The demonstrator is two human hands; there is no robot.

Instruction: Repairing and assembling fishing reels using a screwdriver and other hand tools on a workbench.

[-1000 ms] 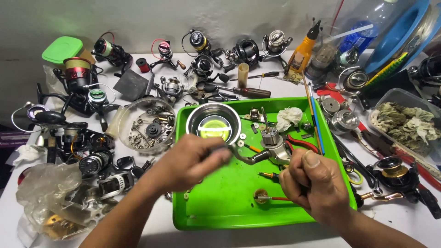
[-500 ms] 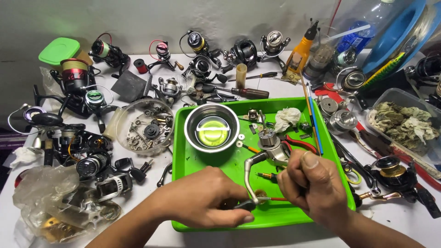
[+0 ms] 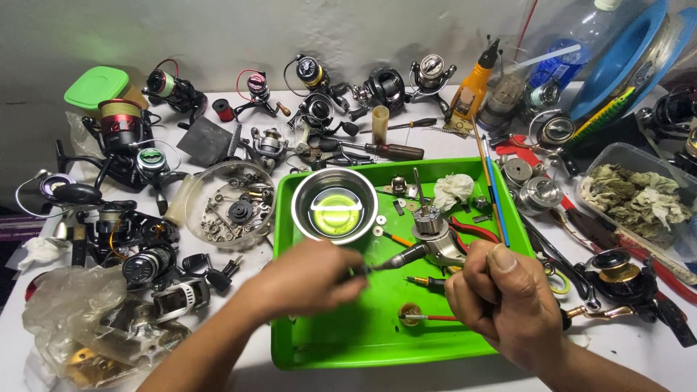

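1. A clear lidded dish of small parts (image 3: 231,205) is set left of the green tray (image 3: 341,341).
2. The left hand (image 3: 308,279) is closed on a dark tool (image 3: 398,259).
3. The reel body (image 3: 435,239) is gripped by the closed right hand (image 3: 504,301) above the tray.

Your left hand (image 3: 308,279) is blurred — you can't tell what its fingers pinch. Your right hand (image 3: 504,301) covers the back of the reel body (image 3: 435,243), so its grip there is hidden. The blue plate (image 3: 632,62) and the clear tub (image 3: 642,199) are cut off by the right edge.
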